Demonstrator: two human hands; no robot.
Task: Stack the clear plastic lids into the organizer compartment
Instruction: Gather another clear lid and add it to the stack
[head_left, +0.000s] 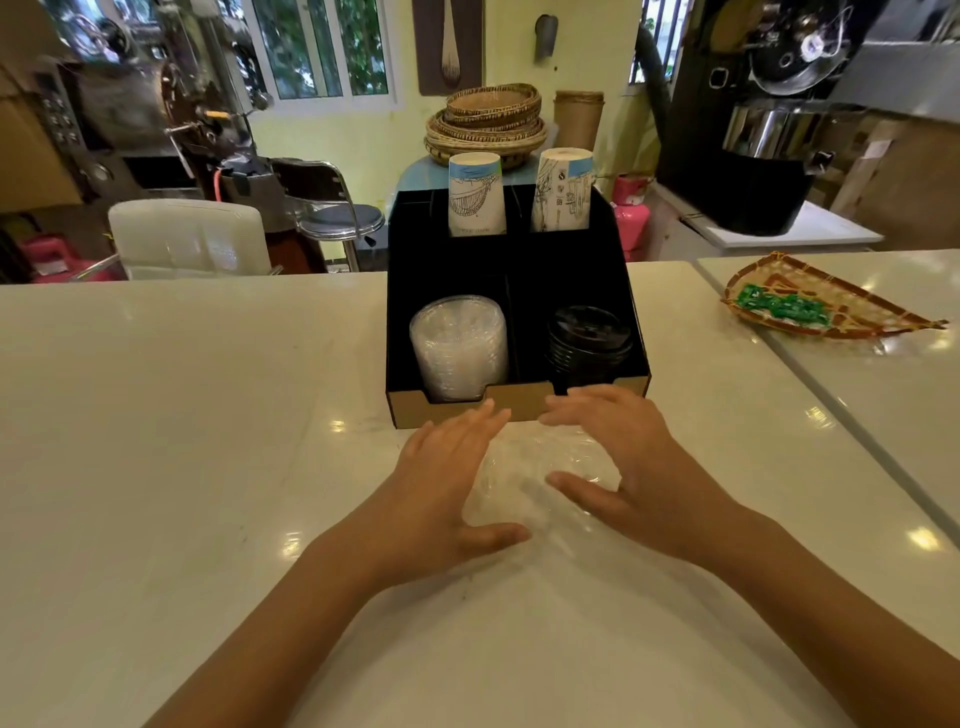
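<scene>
Four compartments are seen in the black organizer (631, 312): clear lids (460, 345) front-left, black lids (589, 338) front-right, paper cups (477, 195) behind. Loose, crinkled clear plastic (524, 478) lies on the tabletop (182, 415), flanked by the spread left hand (447, 483) and right hand (634, 467).

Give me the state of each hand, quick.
Left hand: open, fingers spread, cupped against the left side of the clear plastic lids on the counter.
Right hand: open, cupped around their right side; no firm grip visible.
</scene>
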